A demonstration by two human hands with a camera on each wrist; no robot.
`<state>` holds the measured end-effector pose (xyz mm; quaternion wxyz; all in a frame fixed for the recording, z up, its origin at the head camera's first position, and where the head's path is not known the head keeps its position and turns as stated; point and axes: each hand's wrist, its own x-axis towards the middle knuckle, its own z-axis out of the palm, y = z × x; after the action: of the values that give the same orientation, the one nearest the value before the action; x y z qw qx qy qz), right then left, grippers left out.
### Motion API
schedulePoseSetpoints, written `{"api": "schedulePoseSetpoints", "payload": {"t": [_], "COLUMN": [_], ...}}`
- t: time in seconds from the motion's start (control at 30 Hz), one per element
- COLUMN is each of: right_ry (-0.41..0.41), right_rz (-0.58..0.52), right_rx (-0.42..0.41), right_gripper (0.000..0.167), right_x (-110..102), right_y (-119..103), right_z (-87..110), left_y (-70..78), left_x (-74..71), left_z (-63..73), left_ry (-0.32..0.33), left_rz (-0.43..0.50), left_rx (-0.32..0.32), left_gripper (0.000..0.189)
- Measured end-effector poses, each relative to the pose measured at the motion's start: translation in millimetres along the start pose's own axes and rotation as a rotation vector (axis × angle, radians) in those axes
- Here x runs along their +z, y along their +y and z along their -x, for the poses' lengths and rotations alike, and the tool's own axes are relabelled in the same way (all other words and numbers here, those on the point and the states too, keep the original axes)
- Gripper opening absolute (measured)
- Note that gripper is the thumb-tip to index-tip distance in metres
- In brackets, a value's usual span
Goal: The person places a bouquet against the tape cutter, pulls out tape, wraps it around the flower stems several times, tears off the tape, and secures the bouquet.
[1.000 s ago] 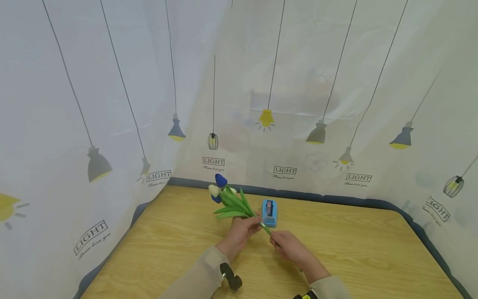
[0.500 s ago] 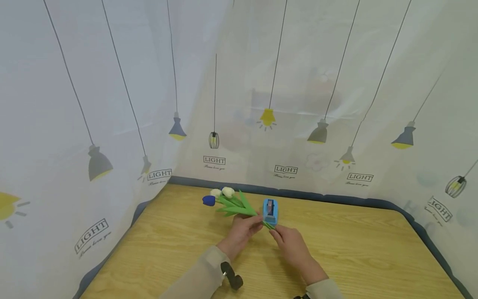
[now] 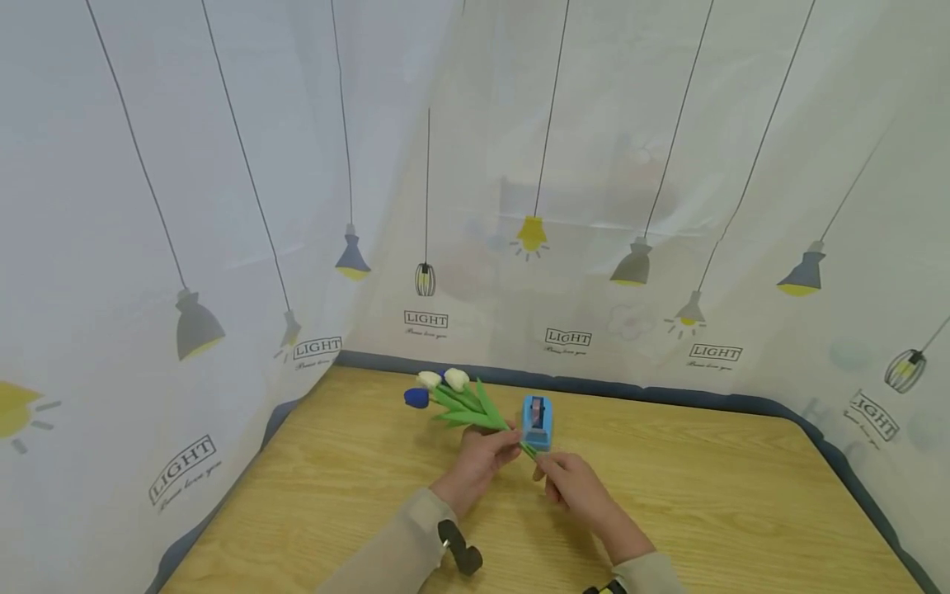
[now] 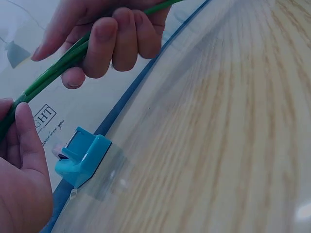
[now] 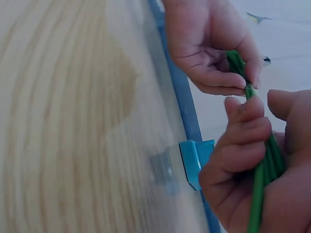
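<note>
A bunch of blue and white tulips [image 3: 465,404] with green leaves lies aslant above the table, blooms toward the far left. My left hand [image 3: 478,458] pinches the stems below the leaves, between thumb and fingers. Lower down, my right hand [image 3: 579,491] curls its fingers round the stems [image 5: 265,174], whose ends run out past the palm. In the left wrist view, a shiny band [image 4: 20,98] shows on the stems beside the left thumb. Just beyond both hands stands a light blue tape dispenser [image 3: 538,425] with a roll in it.
The wood-grain table [image 3: 705,478] has a dark blue border [image 3: 609,388] along its back and sides. Behind it hangs a pale curtain [image 3: 482,165] printed with lamps and lettering. A black strap piece [image 3: 460,551] sits at the left cuff.
The tulips have turned about their stems, so the blue bloom went from the top to the left and the white ones came up. My right hand shifted slightly up the stems, toward the left hand.
</note>
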<state>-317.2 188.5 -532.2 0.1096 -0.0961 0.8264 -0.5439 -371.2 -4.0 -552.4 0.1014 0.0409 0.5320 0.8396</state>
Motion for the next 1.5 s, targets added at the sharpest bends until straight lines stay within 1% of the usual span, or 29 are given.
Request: {"api": "schedulePoseSetpoints", "payload": {"t": [0.1,0.2,0.27,0.37,0.47,0.53,0.57,0.63,0.7,0.8,0.93,1.07,1.13,1.27,1.33,1.4,1.43,1.5], "right_ry": [-0.123,-0.254,-0.345,-0.465,-0.535,-0.545,-0.537,-0.491,-0.416,-0.272,-0.079,0.073,0.126,0.187,0.193,0.185,0.174,0.125], "right_rz": [-0.218,-0.402,-0.514,-0.646,-0.751,-0.785,-0.789,-0.750,-0.642,-0.388,-0.061,0.193,0.299,0.439,0.466,0.475,0.463,0.405], "right_rx": [0.120,0.206,0.238,0.242,0.256,0.264,0.269,0.262,0.228,0.138,0.024,-0.046,-0.072,-0.119,-0.127,-0.134,-0.131,-0.120], "right_gripper": [0.064,0.065,0.062,0.058,0.054,0.052,0.051,0.048,0.046,0.046,0.049,0.049,0.047,0.042,0.040,0.040,0.040,0.043], "right_x": [-6,-11,-12,-14,-16,-16,-16,-15,-14,-10,-3,4,7,9,9,8,8,5], "right_y": [2,7,9,13,14,13,12,10,7,2,-2,-2,-3,-7,-9,-10,-10,-9], "right_z": [2.6,4.6,4.4,2.1,0.0,-0.4,-0.3,0.4,1.3,2.3,0.5,-2.1,-2.5,-0.8,0.4,1.5,1.8,2.1], "left_y": [0.7,0.8,0.6,0.2,0.2,0.4,0.5,1.0,1.8,1.8,-0.2,-1.3,-0.8,-0.5,-0.6,-1.0,-1.3,-2.0], "left_x": [0.9,1.5,1.6,1.6,1.6,1.5,1.5,1.4,1.6,1.6,0.7,0.4,0.6,0.6,0.7,0.7,0.6,0.4], "left_z": [0.0,-0.1,-0.2,-0.4,-0.5,-0.5,-0.5,-0.3,0.4,0.1,-2.2,-3.0,-2.4,-2.1,-2.2,-2.6,-2.6,-2.6], "left_ry": [-0.006,-0.018,-0.021,-0.020,-0.015,-0.012,-0.011,-0.009,-0.012,-0.018,-0.018,-0.008,-0.007,-0.012,-0.007,-0.001,0.000,0.001], "left_rz": [-0.009,-0.019,-0.024,-0.027,-0.026,-0.022,-0.020,-0.014,-0.006,0.011,0.032,0.042,0.045,0.051,0.059,0.061,0.055,0.047], "left_rx": [-0.001,0.000,-0.001,0.003,0.003,-0.001,0.000,0.002,0.010,0.024,0.032,0.027,0.024,0.018,0.015,0.012,0.015,0.012], "left_gripper": [0.015,0.020,0.022,0.022,0.022,0.022,0.022,0.019,0.017,0.014,0.017,0.020,0.019,0.014,0.015,0.015,0.015,0.014]}}
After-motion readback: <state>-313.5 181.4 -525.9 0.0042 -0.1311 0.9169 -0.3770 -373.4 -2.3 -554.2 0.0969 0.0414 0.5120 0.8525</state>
